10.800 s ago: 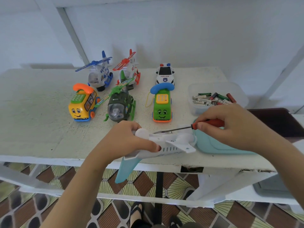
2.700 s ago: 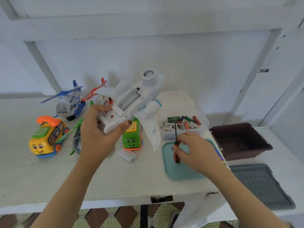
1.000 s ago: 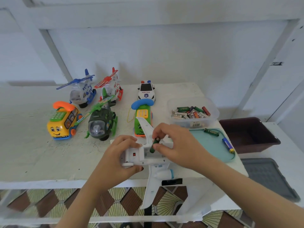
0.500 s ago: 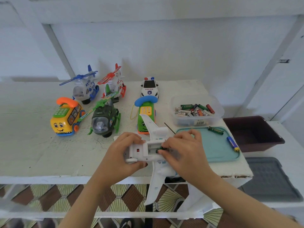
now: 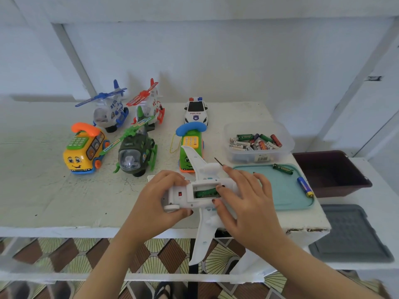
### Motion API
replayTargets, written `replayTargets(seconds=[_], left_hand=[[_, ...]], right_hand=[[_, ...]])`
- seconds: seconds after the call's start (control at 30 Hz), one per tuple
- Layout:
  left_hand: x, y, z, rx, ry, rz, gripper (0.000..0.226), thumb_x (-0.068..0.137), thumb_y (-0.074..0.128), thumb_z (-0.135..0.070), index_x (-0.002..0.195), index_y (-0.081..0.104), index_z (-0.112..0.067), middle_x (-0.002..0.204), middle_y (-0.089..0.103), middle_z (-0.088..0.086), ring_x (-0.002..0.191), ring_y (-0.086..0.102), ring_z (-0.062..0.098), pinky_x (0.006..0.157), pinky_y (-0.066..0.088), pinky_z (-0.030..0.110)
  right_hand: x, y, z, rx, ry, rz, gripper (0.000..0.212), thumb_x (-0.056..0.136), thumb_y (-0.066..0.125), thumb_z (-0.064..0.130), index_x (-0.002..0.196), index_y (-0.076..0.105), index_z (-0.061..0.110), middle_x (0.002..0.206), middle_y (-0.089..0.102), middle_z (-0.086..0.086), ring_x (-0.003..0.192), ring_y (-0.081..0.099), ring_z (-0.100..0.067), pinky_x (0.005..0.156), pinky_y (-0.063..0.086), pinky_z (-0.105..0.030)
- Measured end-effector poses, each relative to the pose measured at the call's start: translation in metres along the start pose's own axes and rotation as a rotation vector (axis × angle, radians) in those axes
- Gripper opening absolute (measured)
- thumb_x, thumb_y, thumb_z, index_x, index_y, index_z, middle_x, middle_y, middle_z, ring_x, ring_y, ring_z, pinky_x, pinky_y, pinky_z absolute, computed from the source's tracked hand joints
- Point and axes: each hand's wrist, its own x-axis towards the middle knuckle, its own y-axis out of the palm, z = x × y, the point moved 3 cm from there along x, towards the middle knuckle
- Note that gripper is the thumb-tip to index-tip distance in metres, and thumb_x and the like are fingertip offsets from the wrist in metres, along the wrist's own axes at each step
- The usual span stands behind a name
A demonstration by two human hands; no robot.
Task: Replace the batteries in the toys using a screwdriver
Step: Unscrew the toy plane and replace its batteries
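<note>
White table [image 5: 43,190], left hand [image 5: 157,203] gripping toy plane [image 5: 183,195], right hand [image 5: 248,203] on battery [image 5: 206,193]

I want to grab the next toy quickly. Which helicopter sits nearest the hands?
The dark green helicopter, in the front row. The blue helicopter and the red helicopter stand in the row behind it.

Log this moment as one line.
left hand: grips toy plane | right hand: presses green battery into toy plane | screwdriver: behind right hand
</note>
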Motion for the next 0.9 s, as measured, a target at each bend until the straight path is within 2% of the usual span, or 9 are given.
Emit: replayTargets(seconds=[0.1,0.33,0.57,0.73,0.9], left_hand=[[0.0,0.0,0.0,-0.004,0.005,-0.007,0.043,0.063,0.077,-0.038,0.098,0.054,-0.043,0.107,0.057,-0.016,0.103,0.058,0.011,0.081,0.049,0.033],[0.0,0.0,-0.001,0.019,0.037,-0.016,0.05,0.063,0.079,-0.037,0.1,0.05,-0.054,0.106,0.057,-0.015,0.102,0.059,0.01,0.081,0.048,0.029],[0.0,0.0,0.0,0.009,0.029,-0.016,0.042,0.064,0.078,-0.037,0.099,0.054,-0.042,0.107,0.057,-0.014,0.102,0.059,0.011,0.08,0.049,0.031],[0.0,0.001,0.0,0.02,0.025,-0.02,0.042,0.064,0.077,-0.039,0.099,0.055,-0.039,0.106,0.057,-0.013,0.101,0.058,0.009,0.08,0.049,0.029],[0.0,0.002,0.0,0.018,0.016,-0.023,0.042,0.063,0.077,-0.038,0.099,0.056,-0.035,0.106,0.057,-0.013,0.1,0.059,0.01,0.08,0.049,0.032]], right_hand=[[0.0,-0.005,0.001,0.002,0.032,0.002,0.035,0.09,0.05,0.037,0.105,0.072,0.014,0.136,0.054,-0.013,0.119,0.05,-0.028,0.104,0.032,-0.049],[-0.002,-0.001,0.009,-0.062,0.003,0.072,0.041,0.091,0.046,0.04,0.099,0.073,0.01,0.14,0.05,-0.014,0.123,0.046,-0.027,0.104,0.03,-0.051],[0.002,0.007,0.01,-0.107,-0.054,0.152,0.038,0.094,0.041,0.041,0.089,0.067,0.014,0.15,0.039,-0.013,0.129,0.043,-0.03,0.106,0.03,-0.05],[0.006,0.01,0.012,-0.129,-0.08,0.165,0.035,0.095,0.041,0.04,0.085,0.064,0.015,0.151,0.037,-0.014,0.13,0.044,-0.031,0.106,0.029,-0.05],[0.008,0.013,0.016,-0.154,-0.144,0.211,0.042,0.095,0.04,0.044,0.082,0.065,0.013,0.15,0.038,-0.014,0.13,0.046,-0.031,0.105,0.029,-0.05]])
